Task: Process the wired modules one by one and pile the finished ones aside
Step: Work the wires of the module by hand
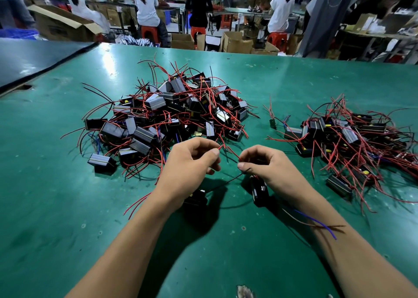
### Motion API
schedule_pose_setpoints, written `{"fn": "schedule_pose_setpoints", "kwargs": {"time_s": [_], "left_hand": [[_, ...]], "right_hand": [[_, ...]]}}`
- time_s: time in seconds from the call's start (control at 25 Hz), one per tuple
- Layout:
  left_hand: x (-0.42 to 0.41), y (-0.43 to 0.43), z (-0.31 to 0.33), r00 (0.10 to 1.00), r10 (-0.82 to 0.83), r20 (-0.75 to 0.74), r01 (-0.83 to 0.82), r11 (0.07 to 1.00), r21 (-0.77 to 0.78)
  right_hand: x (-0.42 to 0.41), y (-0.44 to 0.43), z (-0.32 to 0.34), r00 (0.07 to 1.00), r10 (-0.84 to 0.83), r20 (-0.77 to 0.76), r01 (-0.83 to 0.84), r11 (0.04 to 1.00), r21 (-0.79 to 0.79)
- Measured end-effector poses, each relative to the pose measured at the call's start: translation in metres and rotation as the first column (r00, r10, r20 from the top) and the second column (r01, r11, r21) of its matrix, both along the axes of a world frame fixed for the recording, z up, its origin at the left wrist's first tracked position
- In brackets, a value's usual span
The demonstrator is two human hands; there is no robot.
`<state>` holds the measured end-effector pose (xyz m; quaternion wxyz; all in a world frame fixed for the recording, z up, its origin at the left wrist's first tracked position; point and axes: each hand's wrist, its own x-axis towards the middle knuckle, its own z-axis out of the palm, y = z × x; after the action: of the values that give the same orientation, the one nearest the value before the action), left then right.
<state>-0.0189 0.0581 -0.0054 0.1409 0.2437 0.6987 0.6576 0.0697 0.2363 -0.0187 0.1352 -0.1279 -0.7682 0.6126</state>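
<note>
The person is in the middle of working on one piece. The left hand [192, 159] and the right hand [267, 164] are close together just above the green worktop [56, 184], in front of the big heap [167, 114] of wired modules.

The fingers [213, 153] of the left hand are curled. Its thumb and first finger pinch one end of a thin red wire [230, 151]. The right hand's fingers are curled too, and they pinch the other end of that same short red bit. It may be two wire ends meeting, but they are too small to tell.

A black module [260, 191] hangs or lies just under the right hand. A second module [196, 199] sits under the left wrist. A black wire [230, 180] runs between them, and a blue wire [316, 222] trails over the right forearm.

This looks like the wire step: twisting or joining the red ends. The next move needs small, careful finger work, with the thin ends pinched tight so they do not slip. After that, the piece likely goes to the small heap [346, 137] well off to the right, which looks like the finished pile.

No words or brand names can be read. A cardboard box [61, 26] far back on the left has dark print, but it is too blurry.
</note>
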Motion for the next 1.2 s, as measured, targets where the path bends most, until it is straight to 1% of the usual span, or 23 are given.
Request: {"fn": "schedule_pose_setpoints", "kwargs": {"time_s": [0.12, 0.24, 0.44, 0.56, 0.76, 0.96, 1.04, 1.16, 1.2], "left_hand": [[0.003, 0.002, 0.000, 0.995, -0.041, 0.093, 0.034, 0.996, 0.078], [0.005, 0.003, 0.000, 0.992, -0.061, 0.113, 0.048, 0.993, 0.109], [0.004, 0.004, 0.001, 0.979, -0.054, 0.199, 0.022, 0.987, 0.159], [0.004, 0.004, 0.001, 0.974, -0.048, 0.223, 0.005, 0.982, 0.189], [0.006, 0.005, 0.001, 0.981, -0.038, 0.190, 0.000, 0.981, 0.192], [0.009, 0.008, 0.001, 0.991, 0.061, 0.119, -0.082, 0.980, 0.179], [0.010, 0.008, 0.002, 0.992, 0.096, 0.083, -0.110, 0.976, 0.186], [0.011, 0.007, 0.002, 0.990, 0.121, 0.072, -0.133, 0.971, 0.201], [0.011, 0.007, 0.003, 0.990, 0.121, 0.070, -0.133, 0.972, 0.196]], "right_hand": [[0.000, -0.007, 0.001, 0.999, 0.028, -0.025, -0.030, 0.996, -0.086], [-0.001, -0.014, -0.001, 1.000, 0.000, -0.025, -0.001, 0.997, -0.076], [-0.003, -0.021, -0.002, 1.000, -0.013, -0.004, 0.013, 0.996, -0.089], [-0.003, -0.022, -0.001, 1.000, -0.007, 0.008, 0.007, 0.996, -0.086], [-0.002, -0.025, 0.001, 1.000, -0.002, 0.007, 0.002, 0.998, -0.061], [-0.001, -0.026, 0.001, 1.000, 0.017, -0.003, -0.017, 0.996, -0.088], [-0.001, -0.025, 0.001, 0.999, 0.047, 0.003, -0.046, 0.995, -0.086], [0.001, -0.018, 0.007, 0.990, 0.130, 0.049, -0.124, 0.986, -0.114], [0.002, -0.013, 0.011, 0.992, 0.121, 0.043, -0.115, 0.986, -0.124]]}}
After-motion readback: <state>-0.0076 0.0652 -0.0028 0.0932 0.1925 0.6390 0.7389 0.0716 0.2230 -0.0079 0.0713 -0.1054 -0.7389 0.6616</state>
